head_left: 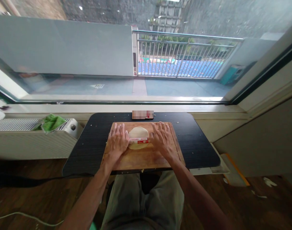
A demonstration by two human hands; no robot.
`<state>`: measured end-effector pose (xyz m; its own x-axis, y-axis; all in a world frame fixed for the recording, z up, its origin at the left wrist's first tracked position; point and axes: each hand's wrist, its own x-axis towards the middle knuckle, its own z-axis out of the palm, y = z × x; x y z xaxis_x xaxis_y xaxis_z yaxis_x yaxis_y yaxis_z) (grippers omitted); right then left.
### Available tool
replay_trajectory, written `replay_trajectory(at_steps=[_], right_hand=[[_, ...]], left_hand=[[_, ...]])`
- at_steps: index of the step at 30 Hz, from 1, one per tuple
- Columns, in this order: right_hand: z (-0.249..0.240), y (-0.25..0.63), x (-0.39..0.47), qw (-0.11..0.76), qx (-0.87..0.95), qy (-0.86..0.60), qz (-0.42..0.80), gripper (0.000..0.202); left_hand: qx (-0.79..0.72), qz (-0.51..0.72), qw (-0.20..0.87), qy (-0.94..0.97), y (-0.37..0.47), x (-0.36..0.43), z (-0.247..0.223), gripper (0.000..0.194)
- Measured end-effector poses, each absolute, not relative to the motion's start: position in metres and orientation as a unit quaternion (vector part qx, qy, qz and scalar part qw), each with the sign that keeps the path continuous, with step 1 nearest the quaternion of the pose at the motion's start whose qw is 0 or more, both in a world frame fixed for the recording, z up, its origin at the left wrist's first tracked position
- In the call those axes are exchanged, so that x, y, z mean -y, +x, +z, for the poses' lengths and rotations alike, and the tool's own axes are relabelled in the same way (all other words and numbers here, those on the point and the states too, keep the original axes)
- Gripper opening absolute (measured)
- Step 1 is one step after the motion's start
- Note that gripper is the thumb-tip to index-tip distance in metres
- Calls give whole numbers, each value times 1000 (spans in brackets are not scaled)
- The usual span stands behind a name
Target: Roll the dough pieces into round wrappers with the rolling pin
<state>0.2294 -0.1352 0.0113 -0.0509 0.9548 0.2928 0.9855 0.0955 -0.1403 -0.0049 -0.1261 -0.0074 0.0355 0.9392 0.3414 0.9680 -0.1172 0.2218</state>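
Observation:
A flat round of pale dough [138,131] lies on a wooden cutting board [141,162]. Across the dough lies a narrow roll with red and white printing [143,140]; its kind is not plain, and both ends run under my hands. My left hand [118,139] is palm down over the left end, fingers stretched forward. Over the right end rests my right hand [162,136], also palm down with fingers extended and apart. Neither hand wraps around the roll. Part of the dough shows on the near side of it.
The board sits on a small black table [198,143] scattered with crumbs. A phone-like flat object [142,115] stands at its far edge, beneath the window. To the left, a green cloth [52,123] hangs on a white radiator [35,140]. My legs [146,204] are below the near edge.

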Motion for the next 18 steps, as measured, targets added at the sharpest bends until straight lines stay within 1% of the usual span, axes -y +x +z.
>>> replay_trajectory(at_steps=[6,14,18], right_hand=[[17,233,119,152,725,-670,-38,53],[24,229,94,139,689,-711,-15,39],[26,228,95,118,684,-719,-9,36]], left_hand=[[666,-181,44,-722,-2,106,4,61],[673,-155,43,-722,1,70,10,59],[662,-134,46,-736,1,64,10,60]])
